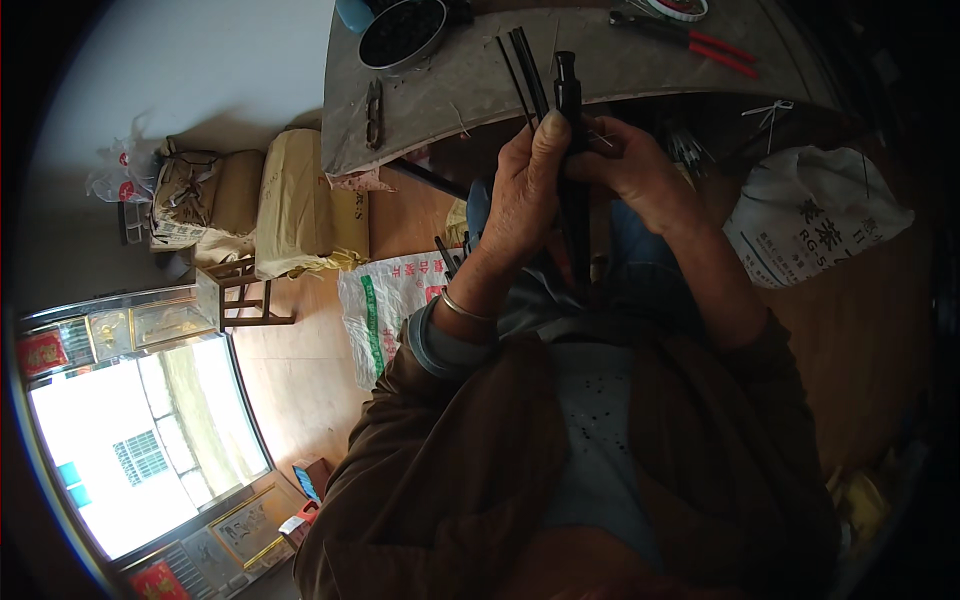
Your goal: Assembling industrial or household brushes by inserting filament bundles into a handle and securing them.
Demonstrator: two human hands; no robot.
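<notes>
My left hand (528, 178) is closed, thumb up, around several thin black rods (528, 75) that stick up past my fingers. Beside them stands a thicker black rod-like piece (568, 85) with a narrowed neck near its top. It runs down between my two hands toward my lap, and its lower part is dark and hard to make out. My right hand (640, 172) is closed with its fingertips pressed against the side of this piece. A short thin light strand (600, 138) shows at those fingertips.
On the grey table (470, 95) ahead lie a pan of dark bits (402, 35), small snips (374, 115), red-handled pliers (715, 50) and a round red-rimmed container (680, 8). A white sack (810, 215) stands right. Left are a plastic bag (380, 310), wooden stool (245, 290) and brown packages (295, 200).
</notes>
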